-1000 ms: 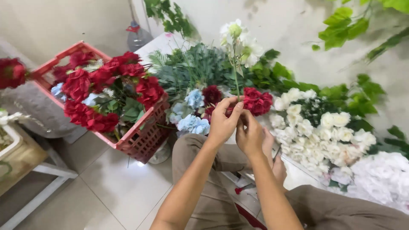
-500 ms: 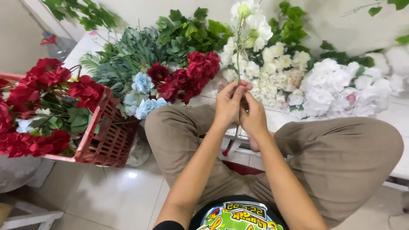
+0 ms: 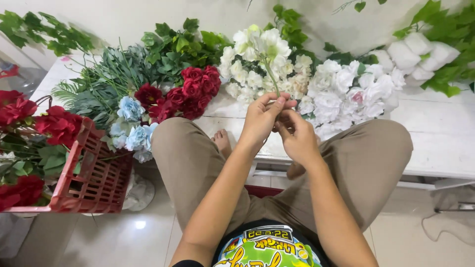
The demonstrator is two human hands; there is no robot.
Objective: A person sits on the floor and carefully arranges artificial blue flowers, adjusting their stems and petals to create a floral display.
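Both hands meet over the lap, right in front of the flower piles; the left hand (image 3: 261, 121) pinches the thin green stem of a white flower sprig (image 3: 262, 43) between thumb and fingertips, and the right hand (image 3: 297, 136) is curled close under it, its fingers closed on the lower end of the same stem; the sprig stands upright, its white head rising above the hands and covering part of the heap behind. That heap is the small cream blossoms (image 3: 247, 79); just to the right lie the larger white roses (image 3: 346, 86), spread across the low white worktop (image 3: 440, 133); further right, white bundles (image 3: 410, 54) sit among green vine leaves (image 3: 445, 29). To the left of the hands a bunch of dark red roses (image 3: 190, 91) rests against the knee of the tan trousers (image 3: 183, 158); beside it pale blue flowers (image 3: 131, 128), and behind those a spray of grey-green fern and leaf stems (image 3: 109, 79). At the far left a red plastic crate (image 3: 94, 178) stands on the tiled floor (image 3: 128, 237), filled with red flowers (image 3: 54, 126); it is well apart from the hands. A bare foot (image 3: 222, 141) shows between the knees, under the forearms; the forearms hide part of the lap.
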